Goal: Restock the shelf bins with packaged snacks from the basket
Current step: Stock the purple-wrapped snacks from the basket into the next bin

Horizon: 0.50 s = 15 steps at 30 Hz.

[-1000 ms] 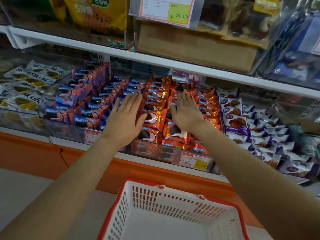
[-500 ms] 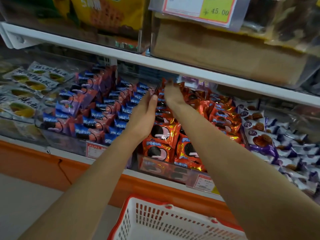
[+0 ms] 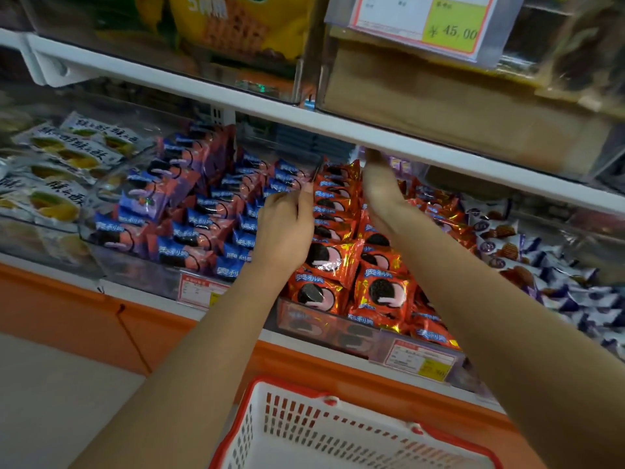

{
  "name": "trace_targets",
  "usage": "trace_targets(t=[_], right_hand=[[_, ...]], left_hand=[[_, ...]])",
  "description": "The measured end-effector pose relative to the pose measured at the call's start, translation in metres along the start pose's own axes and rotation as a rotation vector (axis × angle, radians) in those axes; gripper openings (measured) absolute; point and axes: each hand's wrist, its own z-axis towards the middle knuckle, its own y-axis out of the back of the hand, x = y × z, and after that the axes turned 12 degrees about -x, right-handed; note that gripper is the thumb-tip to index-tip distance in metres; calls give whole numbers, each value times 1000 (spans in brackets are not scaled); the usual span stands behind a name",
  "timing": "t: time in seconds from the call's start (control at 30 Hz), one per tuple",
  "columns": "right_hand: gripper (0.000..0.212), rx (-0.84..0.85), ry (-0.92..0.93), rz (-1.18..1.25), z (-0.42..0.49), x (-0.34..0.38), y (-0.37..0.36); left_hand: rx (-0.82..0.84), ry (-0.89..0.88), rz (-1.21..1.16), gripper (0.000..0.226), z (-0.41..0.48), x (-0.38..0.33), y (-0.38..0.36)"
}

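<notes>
Red foil cookie packets [image 3: 382, 292] fill a clear shelf bin [image 3: 324, 330] in the middle. My left hand [image 3: 287, 228] rests at the bin's left side, fingers curled, thumb tip against the divider and the back row of red packets. My right hand [image 3: 380, 187] reaches deep along the same row from the right, and the white shelf edge above hides its fingertips. I cannot tell whether either hand grips a packet. The white basket with a red rim [image 3: 338, 431] sits below my arms, and the part in view holds nothing.
Left of the red bin is a bin of blue and pink packets [image 3: 203, 214], then white packets with yellow pictures [image 3: 57, 170]. Purple and white packets [image 3: 527, 258] lie on the right. The upper white shelf [image 3: 439, 154] hangs low over the bins. An orange base [image 3: 84, 313] runs below.
Both hands moved from lying flat on the red packets to the back of the bin, flanking a row. The view has tilted and closed in on the shelf.
</notes>
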Motion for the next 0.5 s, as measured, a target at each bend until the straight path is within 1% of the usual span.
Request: trace_targets(t=[0.07,0.13,0.17,0.23,0.3,0.4,0.43,0.5], right_hand=[[43,31,-2,-8,-15,-12,6],[48,33,36,-1,-39,-21,1],[49,26,64,-52,-51,-21,-5],[51,45,98,-129,-59,-22,-16],[47,39,94,-147,-63,-21,-19],[43,-88,122,-182,-56,-24,-12],[42,-101,108,-181,-55,-23,-12],[45,-7,50,-200,-61,-18,-16]], left_hand=[[18,37,-26,53,0,3,0],[40,78,-28,49,-1,4,1],[48,82,-8,46,-2,5,3],[64,30,66,44,-5,7,7],[51,-6,104,41,-10,11,13],[51,-39,130,40,-17,15,19],[54,-43,139,40,-18,16,19],[40,-64,146,39,-18,16,18]])
